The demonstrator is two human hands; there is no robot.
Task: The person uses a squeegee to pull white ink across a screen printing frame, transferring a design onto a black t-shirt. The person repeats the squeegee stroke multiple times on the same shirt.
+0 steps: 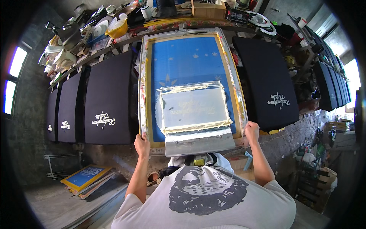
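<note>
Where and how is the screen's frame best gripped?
Probably by both side rails of the frame, at its near corners, from the person's side: the left hand and right hand grip there. Its width suits a spread hold, and its outer edges lie apart from the thick pale smears on the mesh.
</note>
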